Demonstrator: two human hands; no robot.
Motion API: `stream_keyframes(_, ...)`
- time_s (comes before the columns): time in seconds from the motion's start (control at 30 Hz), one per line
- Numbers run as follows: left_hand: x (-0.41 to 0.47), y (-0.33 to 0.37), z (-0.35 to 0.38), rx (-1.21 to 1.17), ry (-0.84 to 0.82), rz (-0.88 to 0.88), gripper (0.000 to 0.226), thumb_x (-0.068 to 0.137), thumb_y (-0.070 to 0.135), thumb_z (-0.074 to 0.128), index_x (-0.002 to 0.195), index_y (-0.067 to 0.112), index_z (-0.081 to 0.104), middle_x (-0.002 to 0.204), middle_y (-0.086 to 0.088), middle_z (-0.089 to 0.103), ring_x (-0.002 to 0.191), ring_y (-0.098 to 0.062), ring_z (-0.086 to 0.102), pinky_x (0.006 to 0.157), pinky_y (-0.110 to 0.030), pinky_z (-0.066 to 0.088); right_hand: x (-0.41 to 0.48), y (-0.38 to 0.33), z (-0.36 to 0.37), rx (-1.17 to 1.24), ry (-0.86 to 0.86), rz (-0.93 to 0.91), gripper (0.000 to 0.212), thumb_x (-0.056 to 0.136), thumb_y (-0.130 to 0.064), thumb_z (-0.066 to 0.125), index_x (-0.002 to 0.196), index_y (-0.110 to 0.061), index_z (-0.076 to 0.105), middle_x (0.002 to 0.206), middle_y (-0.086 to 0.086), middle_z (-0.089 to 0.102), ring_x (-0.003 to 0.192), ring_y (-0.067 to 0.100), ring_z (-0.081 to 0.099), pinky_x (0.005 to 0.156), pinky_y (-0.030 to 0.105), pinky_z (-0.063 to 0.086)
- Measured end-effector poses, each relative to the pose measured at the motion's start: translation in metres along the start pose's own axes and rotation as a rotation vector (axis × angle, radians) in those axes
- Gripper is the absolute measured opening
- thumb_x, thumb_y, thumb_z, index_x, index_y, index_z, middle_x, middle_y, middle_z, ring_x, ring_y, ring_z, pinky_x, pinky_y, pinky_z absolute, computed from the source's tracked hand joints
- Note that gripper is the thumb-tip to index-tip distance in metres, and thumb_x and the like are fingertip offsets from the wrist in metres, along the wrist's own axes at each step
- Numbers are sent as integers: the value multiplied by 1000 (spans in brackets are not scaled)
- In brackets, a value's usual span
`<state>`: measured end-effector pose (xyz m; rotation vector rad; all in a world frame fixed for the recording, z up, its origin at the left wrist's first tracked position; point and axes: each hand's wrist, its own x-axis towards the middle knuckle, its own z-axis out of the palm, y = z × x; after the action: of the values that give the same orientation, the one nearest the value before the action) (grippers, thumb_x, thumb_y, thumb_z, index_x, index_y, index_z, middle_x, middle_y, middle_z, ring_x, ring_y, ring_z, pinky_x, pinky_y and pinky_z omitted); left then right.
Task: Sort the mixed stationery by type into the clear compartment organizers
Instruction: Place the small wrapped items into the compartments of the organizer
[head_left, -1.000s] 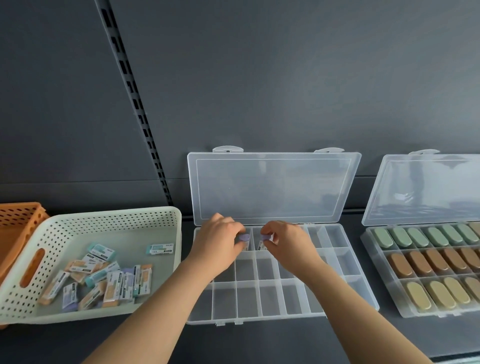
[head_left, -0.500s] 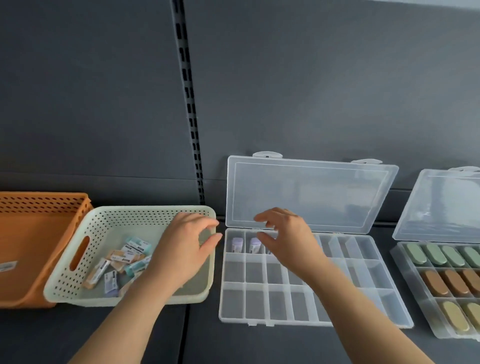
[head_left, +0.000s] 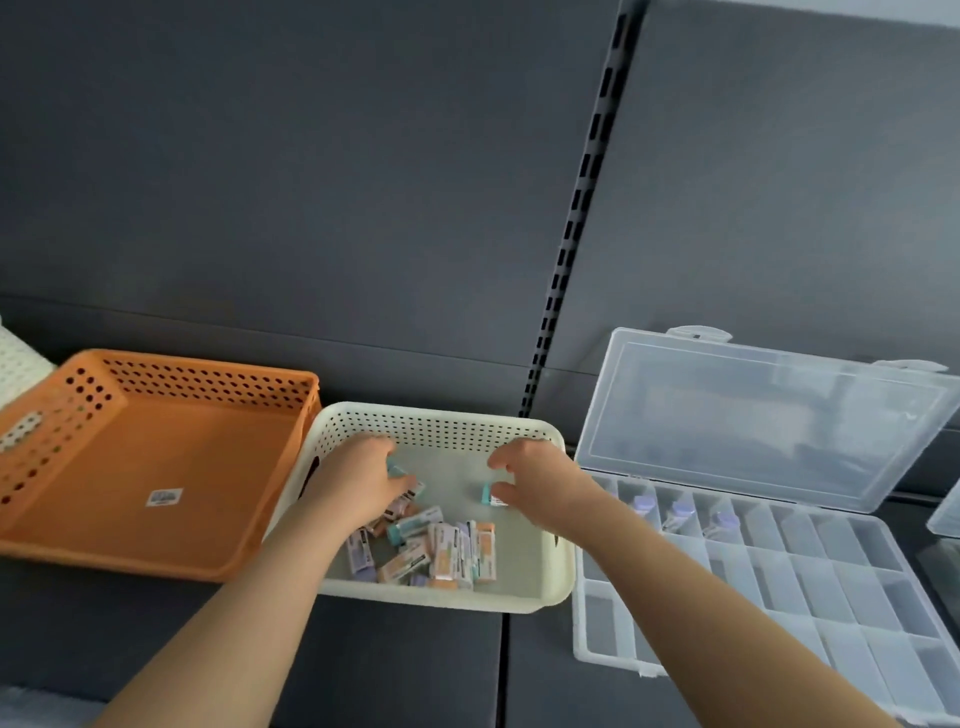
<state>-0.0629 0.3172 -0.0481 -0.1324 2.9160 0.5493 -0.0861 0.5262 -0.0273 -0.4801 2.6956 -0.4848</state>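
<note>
A cream perforated basket holds a heap of small sleeved erasers in purple, teal and orange. Both my hands are inside it. My left hand curls its fingers and thumb round a teal eraser at the back of the heap. My right hand hovers with finger and thumb spread, its thumb tip beside a separate teal eraser. To the right lies the clear compartment organizer, lid up, with three purple erasers in its back row.
An orange perforated basket stands left of the cream one, with only a sticker on its floor. A white basket corner shows at far left. A second clear box edge is at far right. A slotted rail runs up the dark wall.
My view swung left. Both hands left the organizer, where purple erasers now sit, and moved into the cream basket; my left hand closed on a teal eraser.
</note>
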Motion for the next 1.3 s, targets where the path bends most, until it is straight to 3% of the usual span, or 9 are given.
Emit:
stream_keyframes(0.13, 10, -6, 9, -26, -17, -42, 49, 74, 42, 76, 112, 14, 62, 107, 0, 64, 91, -16, 59, 80, -31, 51, 16, -5, 5, -181, -69, -7, 38, 92, -20, 56, 130, -19, 54, 133, 1, 55, 120, 21, 51, 98, 30, 40)
stream_keyframes(0.23, 11, -10, 10, -143, -6, -44, 47, 71, 37, 80, 110, 19, 62, 104, 4, 62, 92, -13, 56, 75, -26, 45, 21, -5, 12, -245, -84, -22, 31, 90, -18, 56, 121, -19, 60, 125, 1, 59, 116, 20, 53, 94, 31, 44)
stream_keyframes(0.43, 5, -15, -1, -319, 95, 19, 19, 74, 18, 80, 81, 27, 64, 82, 10, 60, 73, -2, 54, 57, -16, 39, 25, -5, 14, -249, -73, -10, 27, 85, -21, 63, 112, -21, 63, 116, -3, 62, 108, 18, 55, 88, 30, 45)
stream_keyframes(0.57, -7, -18, -12, -496, 113, 38, 17, 76, 17, 79, 82, 28, 67, 86, 13, 65, 79, -1, 61, 65, -18, 48, 20, -7, 13, -166, -27, -7, 22, 85, -22, 62, 107, -22, 67, 109, -4, 64, 101, 16, 58, 85, 29, 49)
stream_keyframes(0.67, -21, -10, -20, -604, 118, 60, 18, 79, 17, 76, 91, 28, 69, 89, 15, 67, 83, -1, 63, 72, -18, 50, 5, -7, 4, 71, 101, 2, 18, 84, -20, 66, 101, -19, 70, 95, -5, 66, 88, 13, 61, 82, 29, 53)
stream_keyframes(0.77, -31, 13, -26, -716, 141, 112, 23, 80, 13, 74, 97, 28, 70, 90, 15, 69, 82, 1, 63, 71, -13, 49, -22, -1, -8, 293, 276, -5, 11, 82, -20, 71, 93, -19, 70, 84, -8, 64, 76, 5, 60, 74, 20, 53)
stream_keyframes(0.97, -43, 91, -22, -912, 118, 232, 26, 77, 10, 76, 97, 26, 70, 87, 12, 72, 81, -1, 66, 74, -11, 51, -92, 40, -39, 705, 556, 98, 9, 79, -10, 75, 83, -15, 69, 71, -5, 69, 59, 3, 60, 58, 10, 43)
stream_keyframes(1.17, -50, 192, 15, -917, -16, 330, 22, 76, 10, 78, 91, 24, 71, 82, 11, 72, 76, -6, 68, 69, -18, 54, -159, 127, -70, 789, 751, 252, 9, 80, -9, 74, 85, -14, 69, 65, -9, 69, 54, -3, 59, 55, 7, 43)
stream_keyframes(1.3, -44, 256, 49, -839, -34, 379, 22, 75, 6, 78, 86, 24, 71, 81, 9, 72, 73, -6, 68, 71, -19, 54, -187, 188, -80, 749, 827, 359, 9, 81, -9, 73, 85, -15, 69, 72, -6, 71, 60, -2, 62, 56, 7, 45)
